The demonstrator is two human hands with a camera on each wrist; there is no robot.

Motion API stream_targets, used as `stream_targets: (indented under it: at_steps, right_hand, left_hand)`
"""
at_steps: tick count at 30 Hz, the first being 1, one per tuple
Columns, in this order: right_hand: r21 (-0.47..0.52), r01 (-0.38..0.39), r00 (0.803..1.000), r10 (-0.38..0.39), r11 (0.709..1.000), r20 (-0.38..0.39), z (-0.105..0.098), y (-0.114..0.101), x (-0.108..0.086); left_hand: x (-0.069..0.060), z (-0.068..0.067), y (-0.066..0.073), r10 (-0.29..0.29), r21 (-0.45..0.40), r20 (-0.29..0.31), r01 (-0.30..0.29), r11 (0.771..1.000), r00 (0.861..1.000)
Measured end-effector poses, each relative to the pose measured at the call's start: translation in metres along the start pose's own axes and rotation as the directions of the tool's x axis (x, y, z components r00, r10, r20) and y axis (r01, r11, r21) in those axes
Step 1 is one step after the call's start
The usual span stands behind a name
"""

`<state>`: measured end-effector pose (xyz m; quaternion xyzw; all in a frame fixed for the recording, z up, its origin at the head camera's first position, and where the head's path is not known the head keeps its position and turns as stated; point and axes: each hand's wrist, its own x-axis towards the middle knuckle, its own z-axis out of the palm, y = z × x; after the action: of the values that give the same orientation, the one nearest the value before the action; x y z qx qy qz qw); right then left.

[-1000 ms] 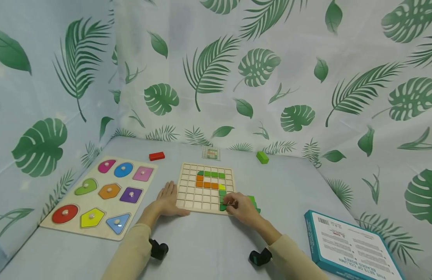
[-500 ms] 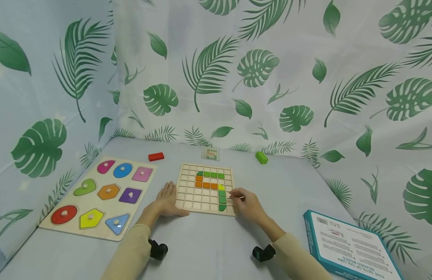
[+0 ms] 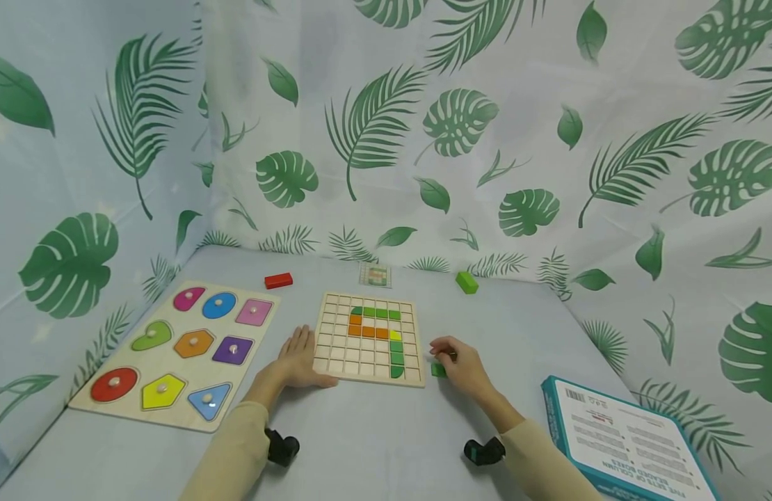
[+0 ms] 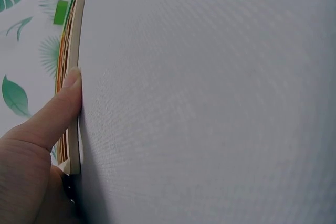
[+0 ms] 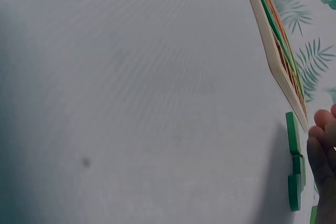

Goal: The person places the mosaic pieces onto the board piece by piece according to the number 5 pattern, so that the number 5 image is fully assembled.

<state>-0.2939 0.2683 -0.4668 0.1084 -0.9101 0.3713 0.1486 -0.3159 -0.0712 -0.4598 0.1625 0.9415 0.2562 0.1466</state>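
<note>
A wooden grid board (image 3: 355, 358) lies in the middle of the table, with green, orange and yellow tiles in some of its squares. My left hand (image 3: 296, 362) rests at the board's left front corner, fingers straight; in the left wrist view its thumb (image 4: 62, 106) lies along the front edge. To the right of the board, my right hand (image 3: 462, 367) hovers over loose green tiles (image 3: 438, 370), its fingers loosely bent and no held thing visible. Several green tiles (image 5: 294, 184) lie beneath that hand in the right wrist view. The hand hides some of them in the head view.
A peg puzzle board (image 3: 188, 379) with coloured shapes lies at the left. Behind the grid stand a red block (image 3: 278, 280), a small pattern card (image 3: 375, 275) and a green block (image 3: 467, 282). A teal-edged box (image 3: 630, 438) lies at the front right. Leaf-print cloth surrounds the table.
My right hand has left the green tiles at the board's lower right and moved right, off the board, to above the loose tiles. The left hand stays put.
</note>
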Motion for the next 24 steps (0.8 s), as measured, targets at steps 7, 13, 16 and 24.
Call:
stream_targets:
  at_steps: [7,13,16,24]
  right_hand:
    - [-0.058,0.004,1.000,-0.004,0.998,0.010,-0.004,0.005,-0.005]
    - [-0.076,0.016,0.995,-0.009,0.997,0.098,-0.007,0.005,-0.006]
    - [-0.097,0.022,0.988,-0.007,0.995,0.155,-0.010,0.005,-0.006]
    - [-0.121,0.054,0.976,-0.027,0.991,0.214,-0.010,0.009,-0.006]
  left_hand:
    - [0.000,-0.001,0.000,0.009,-0.009,-0.026,-0.009,1.000,1.000]
    - [0.001,0.000,0.000,0.006,-0.008,-0.015,-0.006,1.000,1.000]
    - [0.001,-0.001,0.001,0.012,-0.010,-0.019,-0.012,1.000,1.000]
    - [0.003,0.003,-0.003,0.011,-0.023,-0.022,-0.012,1.000,1.000]
